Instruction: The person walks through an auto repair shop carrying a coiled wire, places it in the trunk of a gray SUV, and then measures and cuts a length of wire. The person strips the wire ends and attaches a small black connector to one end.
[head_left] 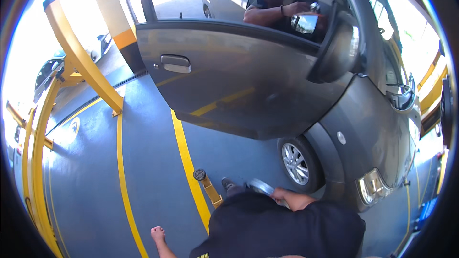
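Observation:
My right hand point(279, 194) is closed on a shiny, silvery, rounded object point(261, 186) in front of my body. My torso hides part of it, and its exact kind cannot be made out. To the lower left, my left hand point(158, 233) hangs away from my body over the floor, its fingers curled in with nothing seen in them. Ahead stands a dark grey car; its front door point(229, 76) is closest to me, with a handle point(176, 64) and a side mirror point(338, 50). The front wheel point(295, 162) is just beyond my right hand.
A yellow lift arm with a round black pad point(199, 175) sticks out low beside my leg. Yellow lift posts point(40, 148) stand at the left, near a slanted yellow beam point(83, 59). Yellow lines point(125, 186) cross the blue-grey floor. The car's headlight point(374, 188) is at the right.

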Motion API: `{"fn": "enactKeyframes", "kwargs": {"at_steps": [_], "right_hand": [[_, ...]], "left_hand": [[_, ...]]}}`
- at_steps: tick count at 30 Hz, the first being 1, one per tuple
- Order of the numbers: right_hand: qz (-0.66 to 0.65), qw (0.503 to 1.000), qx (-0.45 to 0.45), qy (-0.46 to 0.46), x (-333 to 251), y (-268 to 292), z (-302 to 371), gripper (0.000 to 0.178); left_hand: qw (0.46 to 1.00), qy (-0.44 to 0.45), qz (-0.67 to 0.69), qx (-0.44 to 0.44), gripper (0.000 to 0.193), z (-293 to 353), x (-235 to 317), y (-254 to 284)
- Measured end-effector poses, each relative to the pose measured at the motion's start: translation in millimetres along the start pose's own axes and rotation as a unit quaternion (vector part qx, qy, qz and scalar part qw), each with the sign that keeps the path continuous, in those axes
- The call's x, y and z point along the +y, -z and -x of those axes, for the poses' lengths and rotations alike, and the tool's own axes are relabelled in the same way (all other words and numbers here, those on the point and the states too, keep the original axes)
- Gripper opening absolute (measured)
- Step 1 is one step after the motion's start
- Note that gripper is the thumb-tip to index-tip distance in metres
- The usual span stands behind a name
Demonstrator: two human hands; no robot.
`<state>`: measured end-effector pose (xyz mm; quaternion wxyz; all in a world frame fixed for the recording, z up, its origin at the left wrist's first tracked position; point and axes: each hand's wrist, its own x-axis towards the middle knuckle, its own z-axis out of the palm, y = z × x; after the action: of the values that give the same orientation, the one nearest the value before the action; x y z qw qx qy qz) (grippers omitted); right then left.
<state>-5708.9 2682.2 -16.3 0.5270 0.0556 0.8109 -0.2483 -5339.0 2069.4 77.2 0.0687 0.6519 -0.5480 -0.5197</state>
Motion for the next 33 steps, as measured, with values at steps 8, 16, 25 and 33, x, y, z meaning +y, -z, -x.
{"fn": "enactKeyframes", "kwargs": {"at_steps": [8, 16, 25, 33], "right_hand": [[-0.026, 1.000, 0.013, 0.006, -214, 11, -31, 0.027], [0.088, 0.993, 0.078, -0.018, -400, -10, -110, 0.037], [0.087, 0.994, 0.033, -0.058, -705, -81, -127, 0.036], [0.125, 0.987, 0.099, 0.017, -849, -135, -242, 0.040]], "left_hand": [[0.930, 0.072, -0.257, -0.254, 0.014, -71, 84, -39], [0.896, -0.049, -0.312, -0.312, 0.017, -276, 199, -85], [0.885, -0.033, -0.371, -0.278, 0.022, -544, 343, 86], [0.845, -0.152, -0.413, -0.303, 0.026, -712, 581, 28]]}}
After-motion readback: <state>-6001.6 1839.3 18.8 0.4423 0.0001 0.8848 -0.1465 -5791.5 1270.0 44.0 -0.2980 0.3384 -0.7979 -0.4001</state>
